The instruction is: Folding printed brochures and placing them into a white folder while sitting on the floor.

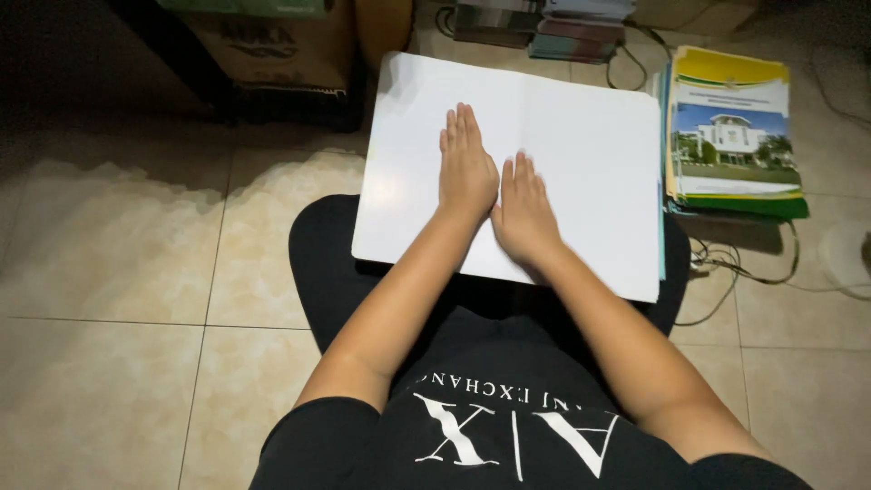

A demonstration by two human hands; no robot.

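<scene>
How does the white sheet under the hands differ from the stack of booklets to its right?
The white sheet is blank and far wider; the top of the booklet stack shows a yellow-and-green cover with a building photo. The sheet rests on the person's lap, pressed flat by the left hand and right hand; the stack lies untouched, apparently on the floor. The sheet looks thin, the stack many layers thick. Both lie flat.

Person wears a black short-sleeved T-shirt (508,426) with white block lettering and a large white graphic across the chest, sleeves ending above the elbows. Black trousers (331,263) cover the legs. Forearms bare, left hand (467,168) and right hand (523,210) bare too: no gloves, rings, watch or bracelets show on either wrist.
</scene>
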